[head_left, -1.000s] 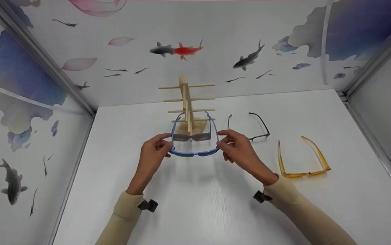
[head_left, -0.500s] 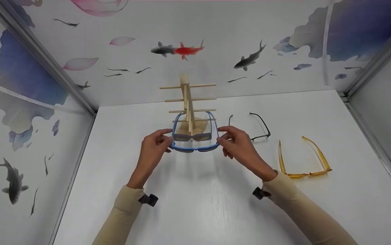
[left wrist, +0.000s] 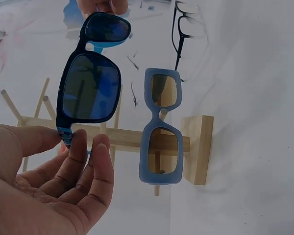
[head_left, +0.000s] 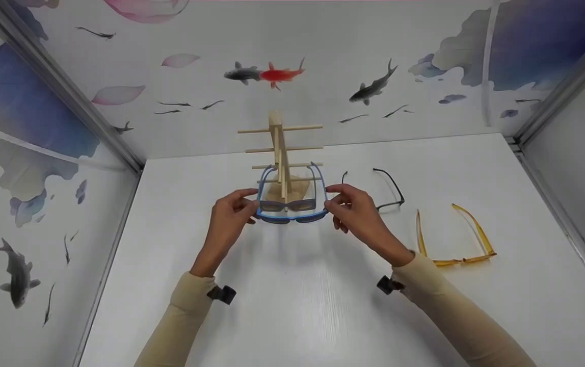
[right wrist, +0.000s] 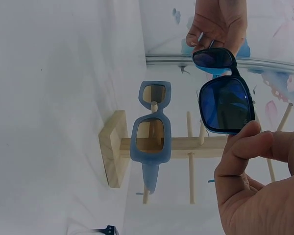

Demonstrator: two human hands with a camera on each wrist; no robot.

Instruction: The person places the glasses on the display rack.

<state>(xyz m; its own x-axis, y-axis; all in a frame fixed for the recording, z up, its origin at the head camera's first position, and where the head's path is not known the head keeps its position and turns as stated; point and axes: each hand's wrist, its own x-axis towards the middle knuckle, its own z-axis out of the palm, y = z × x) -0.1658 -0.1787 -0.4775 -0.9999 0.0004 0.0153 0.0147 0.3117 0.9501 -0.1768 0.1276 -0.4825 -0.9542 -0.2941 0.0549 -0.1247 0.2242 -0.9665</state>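
Observation:
Blue-framed sunglasses [head_left: 278,220] with dark lenses are held level in front of a wooden display stand [head_left: 275,121], their temples reaching back along its sides. My left hand [head_left: 227,221] pinches the hinge end of one temple between thumb and fingers, while my right hand [head_left: 357,218] pinches the other side the same way. Grey-blue sunglasses [head_left: 302,205] with brown lenses hang on the lowest part of the stand, just behind the held pair. Both wrist views show the blue sunglasses [left wrist: 90,88] farther up the stand than the grey-blue sunglasses [right wrist: 151,157].
Black-framed glasses [head_left: 390,205] lie on the white table [head_left: 297,316] right of the stand, partly behind my right hand. Yellow glasses [head_left: 485,238] lie farther right, close to my right sleeve. Several bare pegs stick out from the stand's upper part. Printed wall panels [head_left: 313,41] enclose the table.
Both hands have moved slightly forward with the blue sunglasses, bringing the frame nearer the stand and its temple tips farther along the pegs. The other glasses have stayed in place.

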